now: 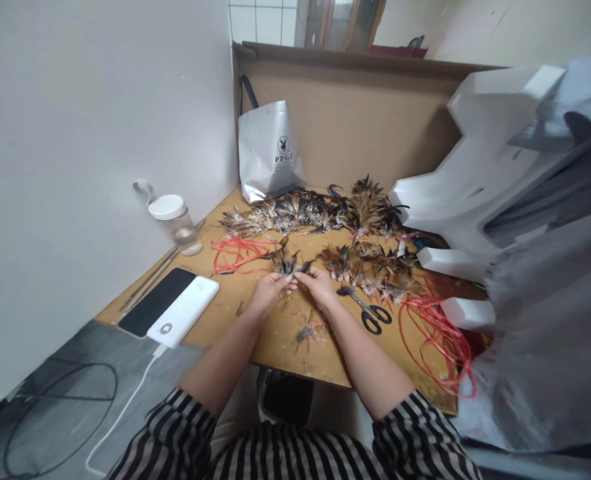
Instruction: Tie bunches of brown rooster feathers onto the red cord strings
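Observation:
Between my two hands, just above the middle of the table, is a small bunch of brown and black feathers (288,261). My left hand (274,291) pinches its base from the left. From the right, my right hand (317,283) has its fingers closed on the same bunch. A few loose feathers (307,332) lie on the wood below my hands. Right of my right hand are black-handled scissors (370,315). Several tied feather bundles (375,270) lie in a row beyond them, and a longer pile of feathers (295,212) spreads behind.
Red plastic strings (240,253) lie at left, more red strings (438,340) at right. A phone (158,301), a white power bank (185,310) with cable and a lidded bottle (180,227) stand left. A silver bag (268,153) leans at the back; white foam (435,193) borders the right.

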### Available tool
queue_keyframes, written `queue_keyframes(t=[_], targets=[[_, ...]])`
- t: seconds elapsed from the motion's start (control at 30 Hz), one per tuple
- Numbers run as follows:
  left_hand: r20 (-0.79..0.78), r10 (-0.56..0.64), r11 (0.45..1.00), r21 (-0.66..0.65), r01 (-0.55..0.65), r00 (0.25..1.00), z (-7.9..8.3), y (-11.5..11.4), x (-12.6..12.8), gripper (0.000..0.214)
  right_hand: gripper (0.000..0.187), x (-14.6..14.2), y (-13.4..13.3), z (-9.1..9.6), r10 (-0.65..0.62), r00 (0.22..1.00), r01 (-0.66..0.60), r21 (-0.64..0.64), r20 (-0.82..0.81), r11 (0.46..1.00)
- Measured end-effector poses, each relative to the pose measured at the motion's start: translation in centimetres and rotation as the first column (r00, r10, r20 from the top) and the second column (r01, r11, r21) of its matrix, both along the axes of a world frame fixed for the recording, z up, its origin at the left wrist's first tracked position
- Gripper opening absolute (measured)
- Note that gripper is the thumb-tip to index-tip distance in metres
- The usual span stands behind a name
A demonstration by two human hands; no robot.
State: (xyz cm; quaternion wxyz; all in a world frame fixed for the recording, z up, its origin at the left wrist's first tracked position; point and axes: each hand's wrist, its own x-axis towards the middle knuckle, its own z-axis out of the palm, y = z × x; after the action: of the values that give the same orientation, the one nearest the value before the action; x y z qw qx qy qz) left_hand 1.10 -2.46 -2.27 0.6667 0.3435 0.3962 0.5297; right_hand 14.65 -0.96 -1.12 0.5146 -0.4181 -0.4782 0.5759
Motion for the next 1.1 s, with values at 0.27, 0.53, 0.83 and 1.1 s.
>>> queue_keyframes(t=[0.27, 0.53, 0.83, 1.1], targets=[[-0.024, -0.052, 0.999, 0.002, 0.052, 0.998, 0.1, -0.1, 0.2, 0.021, 0.021, 0.0, -0.5, 1.1, -0.029, 0.995, 0.021, 0.078, 0.097, 0.997], [0.091, -0.013, 0.998, -0.052, 0.018, 0.996, 1.0, -0.4, 0.4, 0.020, 0.023, 0.3, -0.5, 1.2, 0.068, 0.997, -0.068, -0.015, 0.022, 0.998], [0.201, 0.073, 0.991, -0.128, -0.048, 0.977, 0.8, -0.1, 0.4, 0.014, 0.024, 0.8, -0.4, 2.0, 0.101, 0.995, -0.101, 0.004, 0.004, 0.995], [0.096, -0.023, 0.992, -0.119, 0.035, 0.995, 1.5, -0.7, 0.8, 0.014, 0.025, 0.9, -0.2, 1.5, 0.079, 0.997, -0.080, 0.007, 0.025, 0.997]])
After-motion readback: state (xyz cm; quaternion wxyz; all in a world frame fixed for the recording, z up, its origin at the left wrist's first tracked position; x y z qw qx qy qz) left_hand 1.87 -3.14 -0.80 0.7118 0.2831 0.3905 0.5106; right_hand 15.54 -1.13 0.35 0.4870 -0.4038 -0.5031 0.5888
